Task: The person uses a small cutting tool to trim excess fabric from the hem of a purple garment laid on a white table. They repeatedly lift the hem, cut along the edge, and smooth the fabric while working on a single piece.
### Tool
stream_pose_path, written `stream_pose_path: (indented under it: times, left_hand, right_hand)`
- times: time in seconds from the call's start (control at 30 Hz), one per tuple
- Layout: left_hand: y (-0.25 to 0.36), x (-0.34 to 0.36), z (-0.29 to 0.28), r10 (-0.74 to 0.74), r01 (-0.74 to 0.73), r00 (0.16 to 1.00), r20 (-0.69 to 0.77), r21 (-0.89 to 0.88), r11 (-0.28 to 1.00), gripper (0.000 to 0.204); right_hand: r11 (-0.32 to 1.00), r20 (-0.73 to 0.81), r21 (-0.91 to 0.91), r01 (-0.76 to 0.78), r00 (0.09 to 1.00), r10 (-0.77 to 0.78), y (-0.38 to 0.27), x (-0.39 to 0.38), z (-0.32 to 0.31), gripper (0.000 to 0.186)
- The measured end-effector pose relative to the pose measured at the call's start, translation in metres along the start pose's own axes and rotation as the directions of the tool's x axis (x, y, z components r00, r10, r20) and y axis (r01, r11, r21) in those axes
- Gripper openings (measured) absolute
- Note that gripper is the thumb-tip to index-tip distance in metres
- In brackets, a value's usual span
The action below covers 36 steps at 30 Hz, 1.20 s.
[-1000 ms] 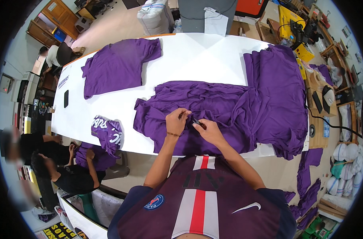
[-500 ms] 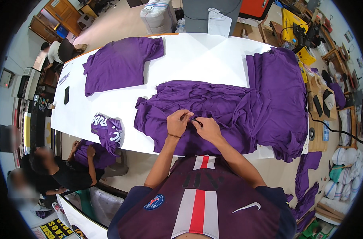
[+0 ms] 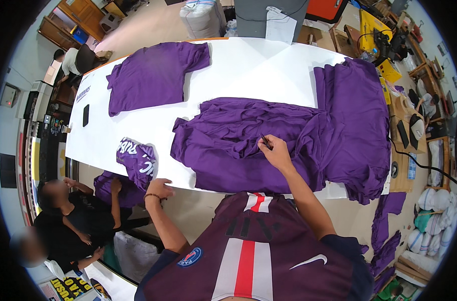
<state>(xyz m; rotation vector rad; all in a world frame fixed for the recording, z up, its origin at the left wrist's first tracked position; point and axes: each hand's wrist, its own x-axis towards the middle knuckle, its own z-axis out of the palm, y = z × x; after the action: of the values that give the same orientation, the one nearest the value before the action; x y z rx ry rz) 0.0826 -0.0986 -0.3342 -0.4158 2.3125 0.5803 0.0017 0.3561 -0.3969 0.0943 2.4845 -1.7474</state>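
My right hand (image 3: pixel 276 152) is closed around a small black pointed tool (image 3: pixel 265 142), whose exact kind is too small to make out. It is over a loosely spread purple shirt (image 3: pixel 228 165), with the fabric bunched in folds around it. My left hand (image 3: pixel 159 188) hangs at the table's front edge, away from that fabric. Its thumb and fingers look apart, and nothing shows in them. Just beyond it lies a crumpled purple shirt (image 3: pixel 147 159) with white print, partly over the edge.
A white table (image 3: pixel 261 62) carries a flat purple shirt (image 3: pixel 150 78) at far left, a stack of purple garments (image 3: pixel 356 128) at right and a black phone (image 3: pixel 86 115). Beside the left edge sit two people, one handling purple cloth (image 3: pixel 108 188). A black cable (image 3: pixel 419 163) crosses at right.
My left hand has left the purple fabric and swung left to the table edge. My right hand has shifted slightly right and up, still with the black tool. A seated person has raised a hand.
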Motion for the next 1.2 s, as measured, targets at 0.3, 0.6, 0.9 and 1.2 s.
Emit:
stream_pose_path:
  times: [0.3, 0.6, 0.9, 1.2]
  left_hand:
    - [0.165, 0.035, 0.042, 0.574, -0.701, 0.707, -0.413, -0.31, 0.642, 0.049]
    - [0.279, 0.119, 0.089, 0.739, -0.691, 0.67, -0.074, 0.303, 0.656, 0.025]
    - [0.244, 0.047, 0.082, 0.435, -0.557, 0.828, -0.353, -0.431, 0.71, 0.013]
    - [0.21, 0.063, 0.128, 0.332, -0.423, 0.881, -0.336, -0.875, 0.237, 0.021]
  right_hand:
    - [0.977, 0.153, -0.005, -0.214, 0.965, 0.212, -0.008, 0.027, 0.01, 0.021]
    - [0.96, 0.179, 0.144, -0.239, 0.961, 0.212, 0.005, -0.006, -0.002, 0.022]
    - [0.729, 0.355, 0.489, -0.479, 0.873, 0.335, -0.026, -0.048, -0.014, 0.042]
    - [0.272, 0.716, 0.616, -0.739, 0.669, 0.197, -0.03, -0.049, 0.003, 0.044]
